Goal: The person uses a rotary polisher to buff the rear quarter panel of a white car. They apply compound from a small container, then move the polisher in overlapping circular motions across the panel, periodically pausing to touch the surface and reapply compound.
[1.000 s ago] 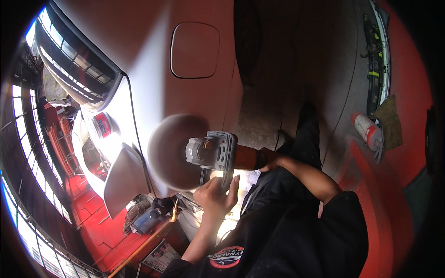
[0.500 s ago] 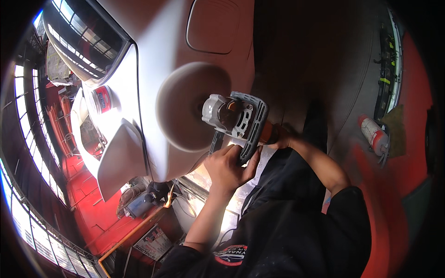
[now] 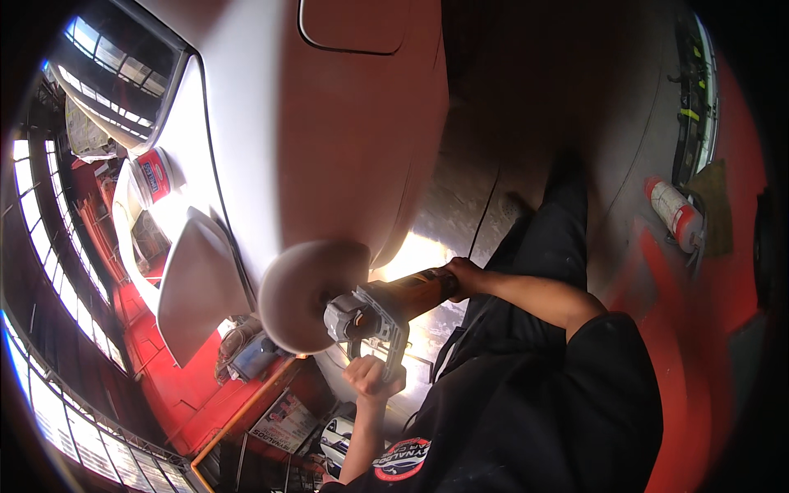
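Dark-barred windows (image 3: 34, 218) curved down the left side, their panes glaring white. Beside them spread a red floor (image 3: 185, 411). The grey concrete floor (image 3: 477, 172), crossed by thin dark lines, lay in deep shadow toward the top, with a blazing patch of light (image 3: 415, 256) near the centre.

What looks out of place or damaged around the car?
One thing: the tub seems to stand on the car, between its rear window and spoiler, an odd place for it. I see no clear spill or damage, though glare hides parts.
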Demonstrator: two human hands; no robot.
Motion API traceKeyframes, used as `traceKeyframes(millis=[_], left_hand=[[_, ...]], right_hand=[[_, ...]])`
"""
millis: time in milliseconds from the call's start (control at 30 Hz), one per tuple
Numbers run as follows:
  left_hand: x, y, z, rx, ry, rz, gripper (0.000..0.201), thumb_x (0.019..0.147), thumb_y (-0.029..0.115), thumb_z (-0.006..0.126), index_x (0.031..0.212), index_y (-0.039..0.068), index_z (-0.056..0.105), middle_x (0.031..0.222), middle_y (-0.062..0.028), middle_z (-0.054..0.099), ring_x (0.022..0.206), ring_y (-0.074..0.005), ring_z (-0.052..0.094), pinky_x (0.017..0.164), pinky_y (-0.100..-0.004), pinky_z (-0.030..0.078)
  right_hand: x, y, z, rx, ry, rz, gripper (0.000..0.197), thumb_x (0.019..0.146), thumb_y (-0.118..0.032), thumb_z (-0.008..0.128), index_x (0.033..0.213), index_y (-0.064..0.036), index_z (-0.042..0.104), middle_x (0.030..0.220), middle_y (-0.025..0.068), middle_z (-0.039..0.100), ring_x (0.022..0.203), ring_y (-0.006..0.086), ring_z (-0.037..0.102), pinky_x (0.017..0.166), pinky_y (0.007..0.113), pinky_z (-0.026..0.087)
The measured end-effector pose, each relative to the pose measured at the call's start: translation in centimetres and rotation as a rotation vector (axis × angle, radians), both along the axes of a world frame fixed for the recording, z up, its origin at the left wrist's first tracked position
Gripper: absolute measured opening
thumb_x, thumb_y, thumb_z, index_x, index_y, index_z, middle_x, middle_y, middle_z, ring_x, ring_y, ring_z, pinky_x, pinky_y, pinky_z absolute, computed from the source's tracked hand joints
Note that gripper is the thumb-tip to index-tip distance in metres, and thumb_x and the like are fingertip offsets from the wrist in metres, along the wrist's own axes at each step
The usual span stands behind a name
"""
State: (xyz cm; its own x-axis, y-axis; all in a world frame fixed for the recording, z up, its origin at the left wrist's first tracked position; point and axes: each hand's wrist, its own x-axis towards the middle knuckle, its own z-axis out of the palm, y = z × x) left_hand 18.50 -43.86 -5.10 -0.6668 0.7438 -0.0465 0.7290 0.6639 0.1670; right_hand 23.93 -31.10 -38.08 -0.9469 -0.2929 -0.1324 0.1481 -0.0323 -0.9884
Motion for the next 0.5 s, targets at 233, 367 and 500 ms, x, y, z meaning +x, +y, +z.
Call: traceKeyframes(millis=[233, 367, 500], left_hand=[[-2.1, 5.4, -3.3, -0.057, -0.074, -0.098, 0.031, 0.057, 0.024, 0.075, 0.056, 0.01, 0.047, 0.053, -0.0045, 0.046, 0.044, -0.0245, 0.047, 0.044, -0.0358, 0.038], [-4.2, 12.6, -4.3, -0.066, -0.14, -0.053, 0.032, 0.065, 0.029, 0.078, 0.06, 0.011, 0.053, 0.057, -0.0057, 0.049, 0.049, -0.0257, 0.053, 0.047, -0.0377, 0.042], [-6.7, 20.2, -4.0, -0.117, -0.263, 0.031, 0.032, 0.066, 0.036, 0.08, 0.07, 0.012, 0.059, 0.065, -0.0069, 0.056, 0.06, -0.029, 0.061, 0.053, -0.0414, 0.047]], right_hand=[[1.0, 1.7, -7.1, -0.157, -0.115, -0.067, 0.046, 0.059, -0.016, 0.079, 0.104, -0.0129, 0.072, 0.091, 0.0149, 0.074, 0.085, 0.0358, 0.072, 0.075, 0.043, 0.058], [-0.6, 8.8, -6.0, 0.012, -0.039, -0.055, 0.053, 0.06, -0.013, 0.078, 0.113, -0.0101, 0.072, 0.098, 0.017, 0.074, 0.09, 0.0349, 0.072, 0.078, 0.04, 0.057], [-0.8, 13.5, -8.4, -0.15, -0.042, -0.157, 0.056, 0.061, -0.015, 0.086, 0.114, -0.0055, 0.071, 0.099, 0.0114, 0.076, 0.094, 0.0256, 0.073, 0.086, 0.04, 0.056]])
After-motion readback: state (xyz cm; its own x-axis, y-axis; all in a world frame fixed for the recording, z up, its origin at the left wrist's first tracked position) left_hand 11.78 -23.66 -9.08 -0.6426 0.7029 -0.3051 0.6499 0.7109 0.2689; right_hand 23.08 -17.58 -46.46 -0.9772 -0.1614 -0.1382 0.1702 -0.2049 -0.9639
